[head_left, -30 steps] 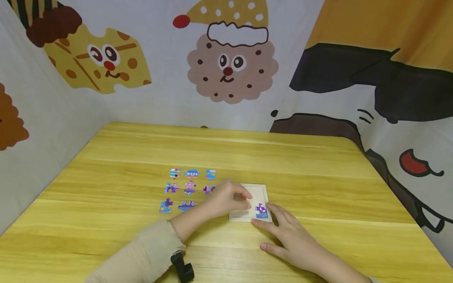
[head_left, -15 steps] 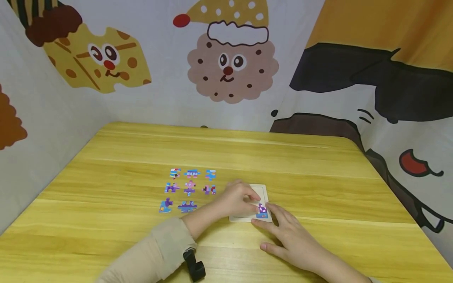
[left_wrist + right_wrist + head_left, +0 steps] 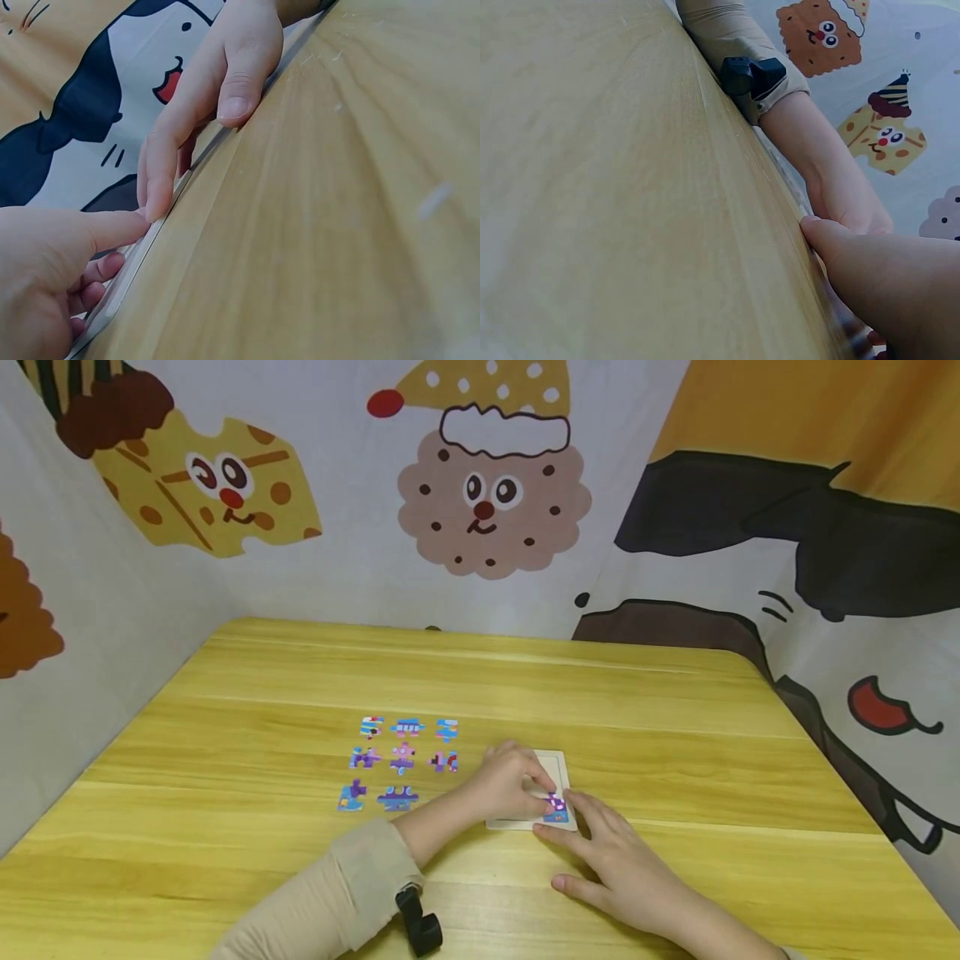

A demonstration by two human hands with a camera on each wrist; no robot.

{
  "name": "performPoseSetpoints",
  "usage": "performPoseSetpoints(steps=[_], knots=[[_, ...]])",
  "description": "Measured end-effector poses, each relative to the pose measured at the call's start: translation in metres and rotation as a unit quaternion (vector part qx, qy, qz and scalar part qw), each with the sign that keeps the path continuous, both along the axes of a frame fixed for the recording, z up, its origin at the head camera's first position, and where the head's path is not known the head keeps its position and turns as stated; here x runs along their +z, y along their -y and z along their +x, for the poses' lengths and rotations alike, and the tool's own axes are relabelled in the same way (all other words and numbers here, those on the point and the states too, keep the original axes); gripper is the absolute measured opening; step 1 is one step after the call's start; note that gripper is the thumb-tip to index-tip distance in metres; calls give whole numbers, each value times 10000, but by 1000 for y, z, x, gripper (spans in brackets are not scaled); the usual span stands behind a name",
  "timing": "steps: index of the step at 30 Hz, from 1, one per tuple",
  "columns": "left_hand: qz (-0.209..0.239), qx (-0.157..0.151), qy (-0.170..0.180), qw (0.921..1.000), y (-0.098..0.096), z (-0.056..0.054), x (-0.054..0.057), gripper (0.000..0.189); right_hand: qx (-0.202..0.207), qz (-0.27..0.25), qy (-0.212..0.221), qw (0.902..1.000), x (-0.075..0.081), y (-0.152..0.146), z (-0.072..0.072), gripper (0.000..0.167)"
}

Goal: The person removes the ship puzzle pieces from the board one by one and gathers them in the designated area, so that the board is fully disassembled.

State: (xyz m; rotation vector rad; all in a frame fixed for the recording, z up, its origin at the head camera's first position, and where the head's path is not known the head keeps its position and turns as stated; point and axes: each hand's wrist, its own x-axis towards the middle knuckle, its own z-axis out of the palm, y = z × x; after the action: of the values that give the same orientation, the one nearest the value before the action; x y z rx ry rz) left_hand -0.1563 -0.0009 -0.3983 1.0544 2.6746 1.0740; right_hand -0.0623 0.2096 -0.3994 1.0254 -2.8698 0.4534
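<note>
A cream puzzle board [image 3: 553,763] lies flat on the table, partly covered by my left hand [image 3: 506,783]. In its lower right corner sits a purple and blue jigsaw piece [image 3: 558,817]. The left thumb and index finger are bent round this piece's left side and top knob. My right hand [image 3: 622,864] has its fingers extended, with fingertips resting along the board's right and front edges. Seen from the left wrist, the left thumb [image 3: 112,229] meets a right fingertip near the board's edge.
Several loose jigsaw pieces [image 3: 402,760] lie in rows on the wooden table [image 3: 262,735], left of the board. A black wrist-worn device [image 3: 422,927] hangs at the left sleeve [image 3: 337,889]. A cartoon-print curtain [image 3: 345,585] surrounds the back and sides.
My left hand has moved right across the board, bringing its thumb and index finger from beside the corner jigsaw piece onto it. The right hand has stayed in place.
</note>
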Motion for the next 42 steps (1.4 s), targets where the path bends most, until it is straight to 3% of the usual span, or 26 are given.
performPoseSetpoints(steps=[17,25,35,42], knots=[[132,126,216,9996,-3,2,4,16,51,-44,-77,9999,0,0,0,54],[374,116,637,9972,-3,4,6,15,91,-45,-105,9999,0,0,-1,54],[1157,144,1433,9828,-4,4,3,15,81,-56,-89,9999,0,-1,0,53],[1378,170,1787,9741,3,7,12,11,90,-66,-62,9999,0,-1,-1,54]])
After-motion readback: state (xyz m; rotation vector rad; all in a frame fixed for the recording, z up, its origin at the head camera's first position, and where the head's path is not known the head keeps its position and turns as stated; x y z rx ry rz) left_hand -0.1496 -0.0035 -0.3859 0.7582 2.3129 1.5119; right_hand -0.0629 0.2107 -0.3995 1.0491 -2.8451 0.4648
